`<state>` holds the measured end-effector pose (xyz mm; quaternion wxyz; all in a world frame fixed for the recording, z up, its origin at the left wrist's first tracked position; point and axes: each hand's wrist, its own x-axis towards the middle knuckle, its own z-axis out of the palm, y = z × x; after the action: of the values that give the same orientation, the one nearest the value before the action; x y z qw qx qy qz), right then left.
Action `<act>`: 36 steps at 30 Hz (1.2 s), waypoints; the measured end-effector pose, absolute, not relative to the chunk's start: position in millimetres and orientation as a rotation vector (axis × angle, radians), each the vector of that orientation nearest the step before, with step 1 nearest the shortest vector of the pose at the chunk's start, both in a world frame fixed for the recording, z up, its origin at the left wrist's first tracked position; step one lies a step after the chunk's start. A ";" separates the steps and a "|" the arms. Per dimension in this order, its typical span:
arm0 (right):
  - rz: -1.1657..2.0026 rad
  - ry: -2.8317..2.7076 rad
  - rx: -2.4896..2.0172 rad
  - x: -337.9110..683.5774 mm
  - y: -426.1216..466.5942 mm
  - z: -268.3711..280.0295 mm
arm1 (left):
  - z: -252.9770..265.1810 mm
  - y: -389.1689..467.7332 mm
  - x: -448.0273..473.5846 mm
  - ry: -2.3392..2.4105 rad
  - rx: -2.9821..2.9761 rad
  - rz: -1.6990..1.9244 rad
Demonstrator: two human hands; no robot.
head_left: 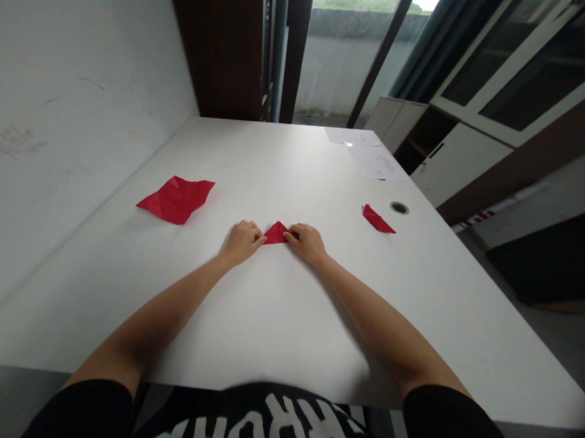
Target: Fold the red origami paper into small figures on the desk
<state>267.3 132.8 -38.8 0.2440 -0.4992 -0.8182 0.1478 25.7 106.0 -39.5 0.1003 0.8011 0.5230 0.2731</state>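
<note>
A small red folded paper (276,233), roughly triangular with its point facing away from me, lies on the white table (266,323). My left hand (244,241) pinches its left corner between thumb and fingers. On the opposite side, my right hand (307,242) has its fingers closed on the right edge. Both hands rest low, close to the tabletop. My fingers cover the paper's two side corners.
To the left lies a creased, opened-out red paper sheet (177,200). A folded red paper piece (378,219) sits at right, near a round cable hole (399,208). White printed sheets (375,162) lie at the far right edge. A wall (82,100) borders the left side.
</note>
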 end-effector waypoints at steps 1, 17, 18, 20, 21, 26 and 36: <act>0.382 -2.233 -1.392 266.5 132.5 -38.9 | -39.5 105.6 26.1 1.566 2.368 0.804; 0.055 -2.311 -1.713 255.8 124.3 -31.4 | -42.8 100.0 37.0 1.277 2.638 0.462; 0.026 -2.315 -1.741 256.4 124.2 -30.3 | -42.5 99.7 36.7 1.299 2.633 0.406; -0.021 -2.310 -1.796 258.8 125.0 -28.4 | -40.6 98.6 35.9 1.340 2.633 0.326; -0.034 -2.303 -1.821 260.5 125.8 -27.6 | -39.3 97.9 35.6 1.357 2.635 0.306; -0.003 -2.287 -1.858 267.3 126.0 -24.8 | -34.7 96.5 34.4 1.406 2.661 0.325; 0.125 -2.234 -1.841 262.1 126.1 -26.9 | -32.4 101.0 34.5 1.448 2.679 0.433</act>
<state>262.1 126.1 -26.9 0.1217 -0.6306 -0.7653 0.0429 34.5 101.0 -32.4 0.0331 0.8705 0.4704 0.1406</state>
